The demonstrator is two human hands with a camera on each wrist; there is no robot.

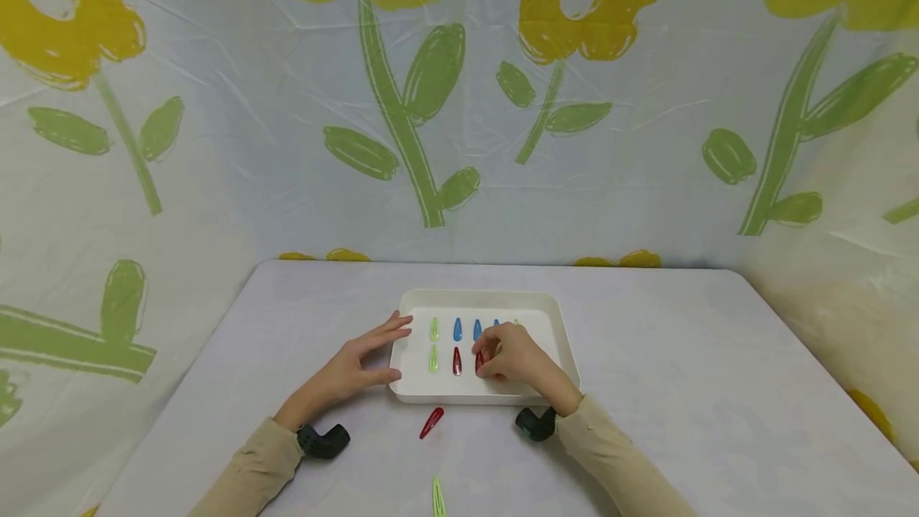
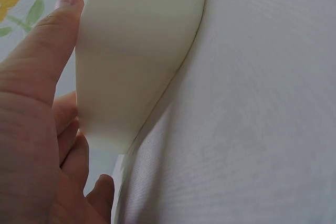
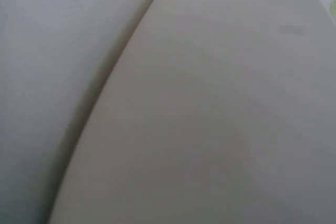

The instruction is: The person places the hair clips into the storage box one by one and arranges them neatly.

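A white tray (image 1: 567,333) holds snap hair clips in two rows. The back row has a green clip (image 1: 434,329), blue clips (image 1: 457,330) and another green one (image 1: 515,322) at its right end. In the front row lie a green clip (image 1: 433,358) and a red clip (image 1: 456,361). My right hand (image 1: 513,356) pinches a second red clip (image 1: 479,361) beside them, partly covering it. At the tray's left edge, my left hand (image 1: 359,357) rests with fingers spread; the left wrist view shows its thumb (image 2: 47,45) against the tray's wall (image 2: 136,45).
On the table (image 1: 682,389) in front of the tray lies a loose red clip (image 1: 431,423), with a green clip (image 1: 438,497) nearer me. Dark wrist-worn devices sit by both forearms. Only the tray's outer wall (image 3: 199,103) and tabletop fill the right wrist view.
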